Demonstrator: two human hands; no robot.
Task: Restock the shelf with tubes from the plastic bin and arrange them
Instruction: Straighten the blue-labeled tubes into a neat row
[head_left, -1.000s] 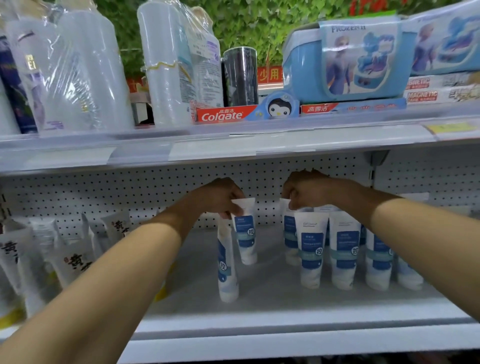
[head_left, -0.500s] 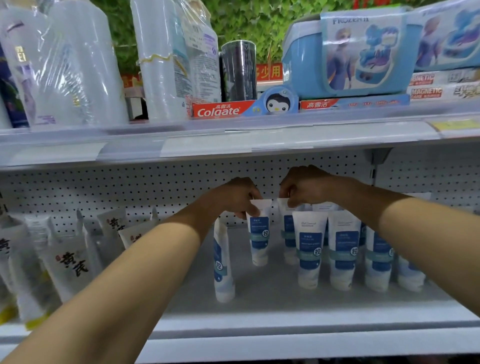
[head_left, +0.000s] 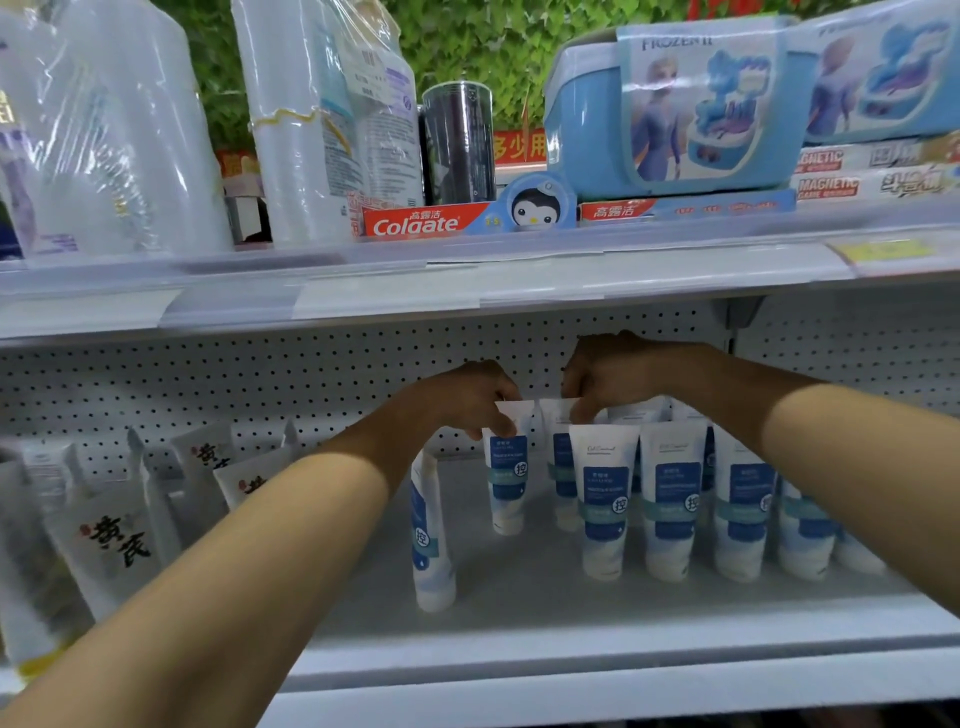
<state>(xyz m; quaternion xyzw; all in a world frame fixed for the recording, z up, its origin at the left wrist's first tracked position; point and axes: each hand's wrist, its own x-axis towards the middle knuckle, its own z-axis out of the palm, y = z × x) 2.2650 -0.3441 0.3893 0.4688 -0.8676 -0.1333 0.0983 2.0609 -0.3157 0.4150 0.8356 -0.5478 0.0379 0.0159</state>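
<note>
On the lower shelf (head_left: 519, 603) a white-and-blue tube (head_left: 508, 473) stands cap-down just under the left hand (head_left: 465, 402), whose fingers pinch its flat crimped top. Right beside it, a second tube (head_left: 562, 462) in the back row is pinched at its top by the right hand (head_left: 615, 376). Both forearms reach in from the front, knuckles up and fingers curled downward, with the hands near each other but apart. A front row of tubes (head_left: 672, 499) stands below the right wrist, and a lone tube (head_left: 428, 535) stands nearer the front, its top behind the left wrist.
</note>
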